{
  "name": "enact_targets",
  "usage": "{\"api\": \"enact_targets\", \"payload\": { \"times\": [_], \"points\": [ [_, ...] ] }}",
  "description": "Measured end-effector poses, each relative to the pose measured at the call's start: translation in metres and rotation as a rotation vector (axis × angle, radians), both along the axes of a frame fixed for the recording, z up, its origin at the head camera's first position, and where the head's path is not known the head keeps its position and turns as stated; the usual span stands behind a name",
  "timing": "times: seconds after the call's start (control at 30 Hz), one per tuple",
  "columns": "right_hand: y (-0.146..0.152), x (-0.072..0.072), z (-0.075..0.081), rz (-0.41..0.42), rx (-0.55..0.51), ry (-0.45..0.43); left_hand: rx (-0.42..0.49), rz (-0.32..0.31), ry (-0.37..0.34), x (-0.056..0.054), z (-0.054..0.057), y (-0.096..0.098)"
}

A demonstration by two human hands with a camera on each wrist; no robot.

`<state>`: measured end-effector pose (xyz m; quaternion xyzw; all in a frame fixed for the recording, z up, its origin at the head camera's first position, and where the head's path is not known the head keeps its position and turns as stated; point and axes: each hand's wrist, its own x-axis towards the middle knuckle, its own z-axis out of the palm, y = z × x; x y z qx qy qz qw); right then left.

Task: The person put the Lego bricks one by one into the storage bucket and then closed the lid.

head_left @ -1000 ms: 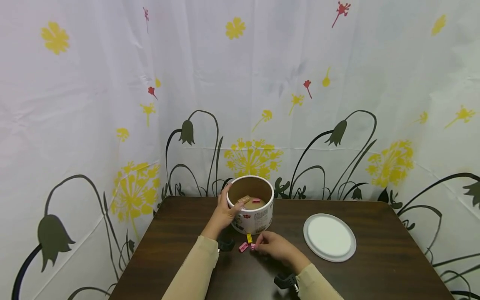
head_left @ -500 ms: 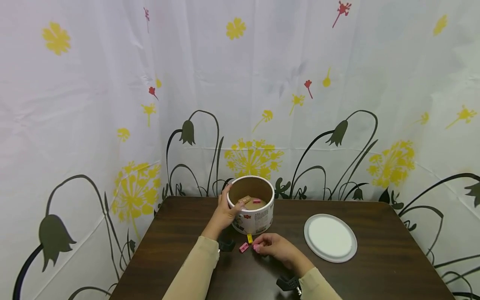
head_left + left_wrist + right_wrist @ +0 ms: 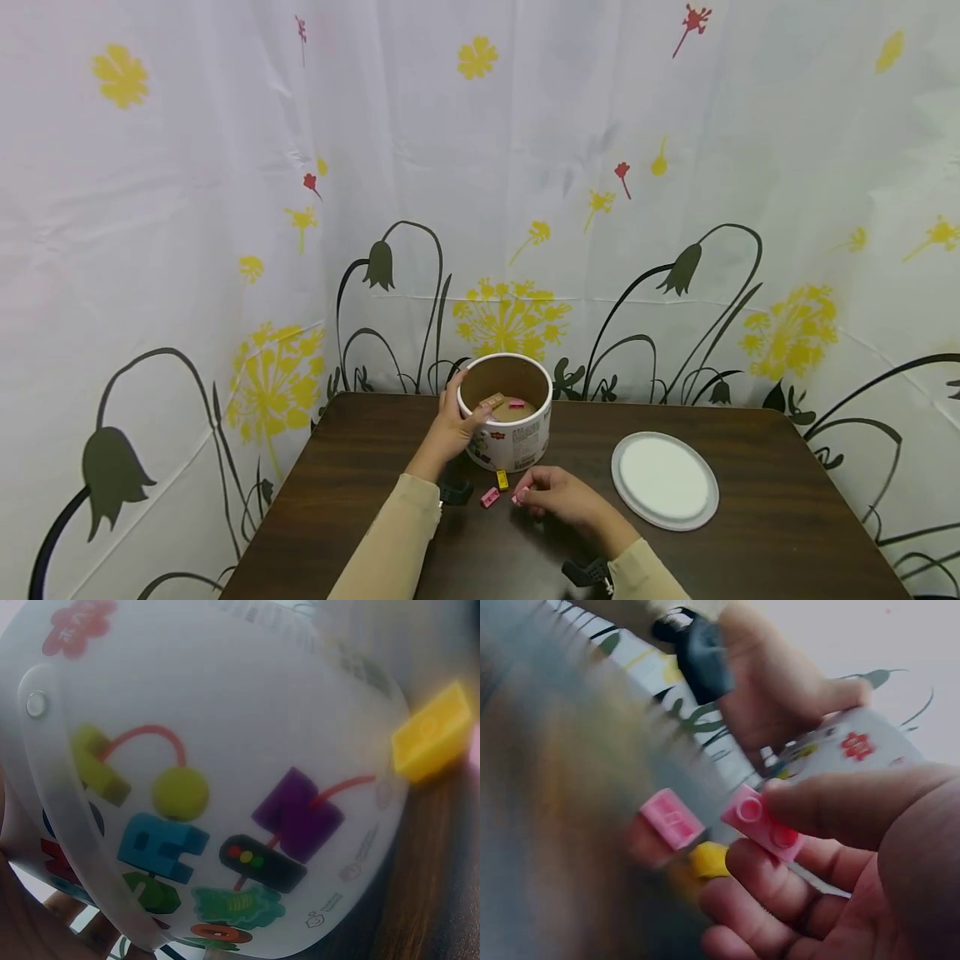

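A white printed bucket (image 3: 517,442) stands on the table, its mouth tipped toward my view. My left hand (image 3: 447,429) grips its left rim, thumb over the near edge. In front of the bucket, my right hand (image 3: 566,500) pinches a pink building block (image 3: 748,811) between thumb and fingers, two round studs showing. Left of that hand lies another pink building block (image 3: 490,497), its hollow underside showing in the right wrist view. A yellow building block (image 3: 502,480) lies close to the bucket's base. Inside the bucket are a tan block (image 3: 492,401) and a pink block (image 3: 517,403).
A round white lid (image 3: 665,481) lies flat on the dark wooden table (image 3: 757,500) to the right. Behind the table's far edge hangs a white curtain (image 3: 420,150) printed with flowers.
The right fingers, earlier down at the pink block on the table, now pinch it and have drawn it slightly to the right. The left hand stays on the bucket. The head view has shifted slightly.
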<state>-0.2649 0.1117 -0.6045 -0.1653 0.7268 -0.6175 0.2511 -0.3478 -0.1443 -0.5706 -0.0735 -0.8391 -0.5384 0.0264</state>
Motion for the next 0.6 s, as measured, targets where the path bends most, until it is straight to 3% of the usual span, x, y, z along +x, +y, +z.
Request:
{"api": "enact_targets", "payload": {
  "times": [0.17,0.33,0.6],
  "points": [
    [0.008,-0.012,0.032,0.023,-0.054,0.117,-0.006,0.003,-0.007,0.0,0.0,0.001],
    [0.013,-0.031,0.066,-0.081,-0.274,0.174,0.006,-0.009,-0.008,0.0,-0.001,0.001],
    [0.003,-0.073,0.111,-0.212,-0.646,0.063,0.022,-0.03,-0.013,0.002,-0.001,0.002]
  ]
}}
